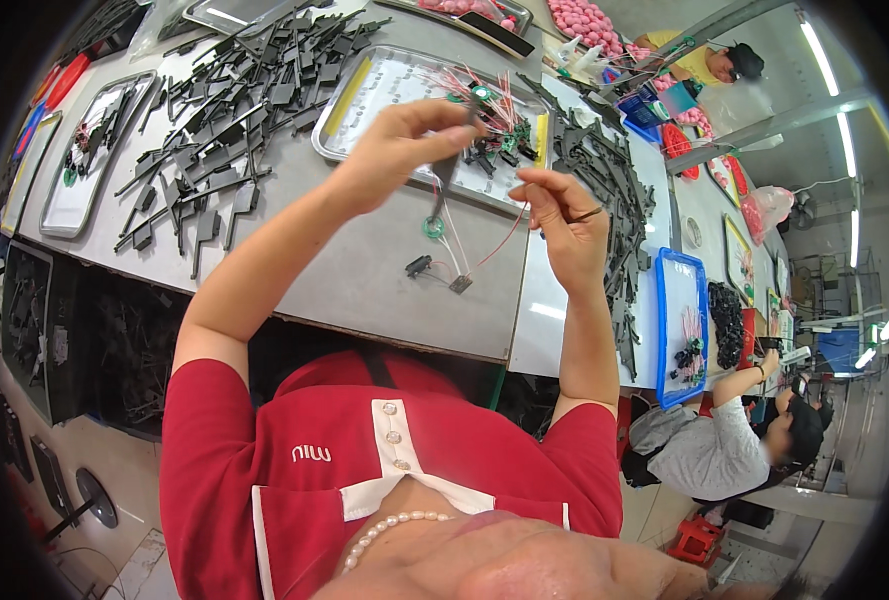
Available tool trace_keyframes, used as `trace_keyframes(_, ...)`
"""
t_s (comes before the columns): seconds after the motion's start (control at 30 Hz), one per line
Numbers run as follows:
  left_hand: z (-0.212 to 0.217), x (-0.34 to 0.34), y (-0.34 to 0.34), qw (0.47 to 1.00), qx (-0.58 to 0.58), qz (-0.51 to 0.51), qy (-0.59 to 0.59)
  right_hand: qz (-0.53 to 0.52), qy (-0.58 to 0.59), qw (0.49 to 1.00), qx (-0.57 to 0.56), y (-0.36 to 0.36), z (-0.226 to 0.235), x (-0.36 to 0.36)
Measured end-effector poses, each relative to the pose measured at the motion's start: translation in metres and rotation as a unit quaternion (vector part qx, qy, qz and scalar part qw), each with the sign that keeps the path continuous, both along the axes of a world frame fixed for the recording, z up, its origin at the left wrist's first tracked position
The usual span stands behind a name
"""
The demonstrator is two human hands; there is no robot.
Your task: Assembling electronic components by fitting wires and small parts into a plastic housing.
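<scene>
My left hand [404, 150], fingers closed, pinches a long black plastic part [445, 180] that hangs down over the front edge of a metal-rimmed tray [326, 150]. Just below it dangles a round green circuit board [433, 228] with thin wires. Those wires run to a small square board [459, 285], near which hangs a small black component [418, 266]. In my right hand [569, 225], thumb and fingertips close on a thin red wire [505, 243] leading to the square board. A thin dark stick [587, 214] also shows at this hand; its kind is unclear.
Behind my hands, the tray carries wired green boards [499, 125]. Black plastic parts lie heaped at left [254, 90] and right [619, 210]. Another tray [99, 150] stands far left, a blue tray [681, 325] at right. A co-worker in grey [709, 450] sits at right.
</scene>
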State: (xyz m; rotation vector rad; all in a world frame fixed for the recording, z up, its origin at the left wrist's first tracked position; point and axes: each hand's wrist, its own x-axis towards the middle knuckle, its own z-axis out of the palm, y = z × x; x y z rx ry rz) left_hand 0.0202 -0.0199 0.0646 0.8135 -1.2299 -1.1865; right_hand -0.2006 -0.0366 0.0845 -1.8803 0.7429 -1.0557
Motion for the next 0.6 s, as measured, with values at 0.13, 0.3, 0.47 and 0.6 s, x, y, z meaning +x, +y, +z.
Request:
trace_keyframes(0.13, -0.023, -0.035, -0.03, 0.982, 0.085, -0.118, 0.117, -0.011, 0.034, 0.999, 0.0, -0.001, -0.002, -0.008)
trace_keyframes(0.3, -0.07, -0.073, -0.046, 0.925, 0.178, -0.22, 0.255, -0.007, 0.015, 0.993, 0.118, -0.017, -0.024, -0.019)
trace_keyframes(0.47, -0.108, -0.071, -0.028, 0.88, 0.222, -0.337, 0.251, -0.024, 0.022, 0.986, 0.166, -0.021, -0.038, -0.025)
trace_keyframes(0.6, -0.098, -0.041, -0.011, 0.873, 0.254, -0.346, 0.232, -0.019, 0.045, 0.977, 0.207, -0.021, -0.043, -0.019)
